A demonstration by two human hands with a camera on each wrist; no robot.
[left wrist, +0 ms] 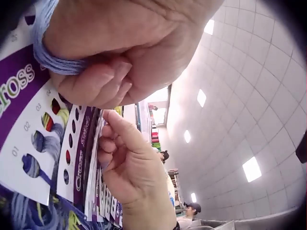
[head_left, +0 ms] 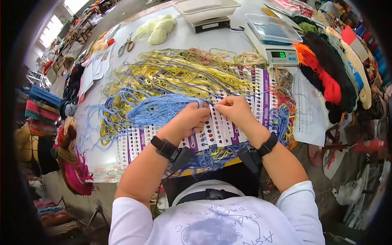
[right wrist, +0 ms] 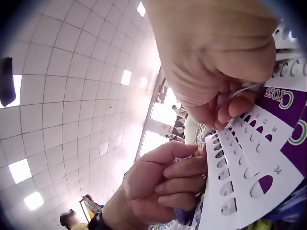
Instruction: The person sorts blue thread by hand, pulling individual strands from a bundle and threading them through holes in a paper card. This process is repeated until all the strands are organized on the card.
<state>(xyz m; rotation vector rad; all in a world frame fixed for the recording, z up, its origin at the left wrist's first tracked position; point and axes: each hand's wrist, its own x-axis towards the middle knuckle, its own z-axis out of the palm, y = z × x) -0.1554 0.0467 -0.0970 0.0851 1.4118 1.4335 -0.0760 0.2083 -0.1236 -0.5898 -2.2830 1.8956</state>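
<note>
My left hand [head_left: 192,118] curls its fingers around a skein of light blue embroidery thread [head_left: 157,108], whose strands trail leftward over the pile. In the left wrist view, a band of that blue thread [left wrist: 60,64] wraps the hand near the curled index finger. Close beside it, my right hand [head_left: 240,112] pinches a thin bluish strand [right wrist: 253,87] between thumb and fingers. Under both hands lie white and purple punched thread cards [head_left: 216,126], overlapping like a fan. Numbered holes run along their edges, some with blue, yellow or red thread looped through.
Yellow and purple threads [head_left: 175,71] heap behind the hands. Farther back are a pale yellow skein [head_left: 157,29], scissors [head_left: 127,45], a scale with a lit display [head_left: 279,55] and another under a white tray [head_left: 206,11]. Red and black skeins [head_left: 326,83] hang at the right edge.
</note>
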